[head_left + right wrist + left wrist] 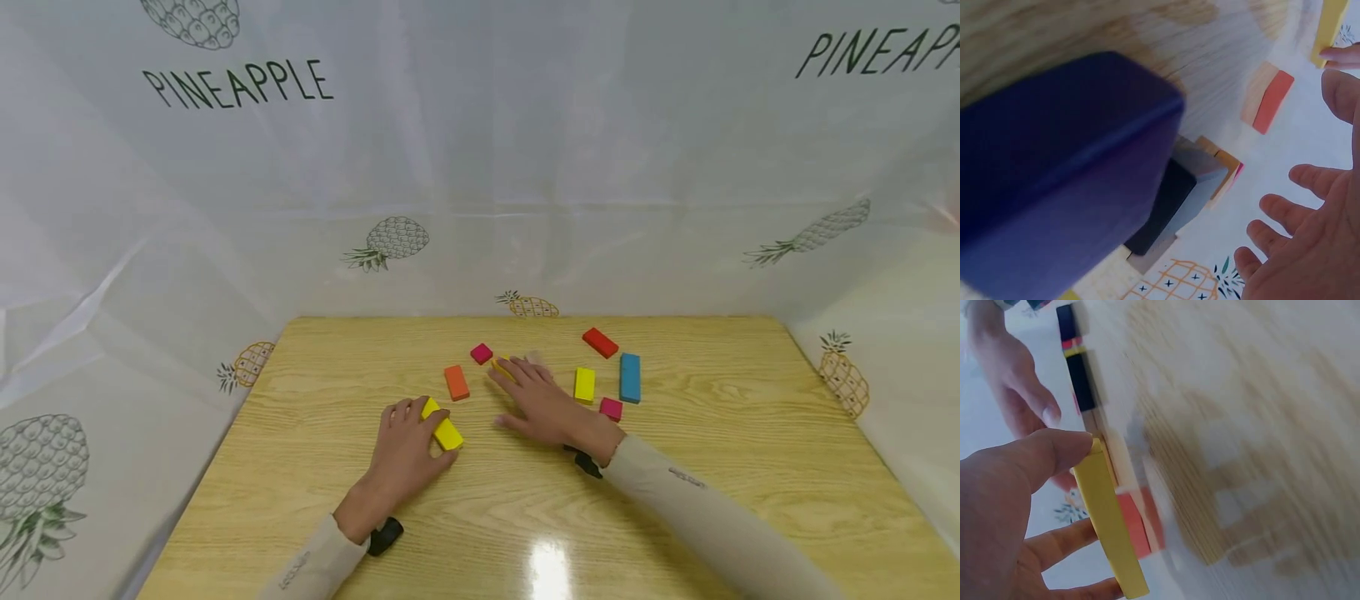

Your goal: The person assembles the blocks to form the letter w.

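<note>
left hand [405,454] pinches a yellow block [448,434], right hand [538,406] seemingly empty, fingers outstretched, near a magenta block [482,353].

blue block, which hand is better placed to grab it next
Most likely the right hand: it is nearer the blue block and looks empty in its wrist view, while the left hand is farther away and holds a yellow block.
</note>
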Available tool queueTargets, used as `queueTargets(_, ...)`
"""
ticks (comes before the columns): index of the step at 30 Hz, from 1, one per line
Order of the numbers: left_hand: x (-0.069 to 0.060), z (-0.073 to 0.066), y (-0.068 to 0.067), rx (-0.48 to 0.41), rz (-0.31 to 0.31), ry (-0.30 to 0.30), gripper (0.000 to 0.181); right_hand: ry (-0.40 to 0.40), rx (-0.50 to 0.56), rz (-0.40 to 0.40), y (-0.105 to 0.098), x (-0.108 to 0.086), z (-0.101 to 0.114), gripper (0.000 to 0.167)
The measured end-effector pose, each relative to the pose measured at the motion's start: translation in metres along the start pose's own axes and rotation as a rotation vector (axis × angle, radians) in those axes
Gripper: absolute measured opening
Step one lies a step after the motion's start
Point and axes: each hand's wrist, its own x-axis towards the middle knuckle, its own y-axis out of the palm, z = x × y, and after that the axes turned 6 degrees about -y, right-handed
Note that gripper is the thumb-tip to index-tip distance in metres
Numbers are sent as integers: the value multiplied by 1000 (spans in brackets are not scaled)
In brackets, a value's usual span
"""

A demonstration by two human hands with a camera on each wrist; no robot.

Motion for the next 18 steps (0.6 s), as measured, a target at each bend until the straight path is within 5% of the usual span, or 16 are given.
queueTargets(18,6,49,-9,24,-54,-12,53,-50,22,28,14,32,5,75)
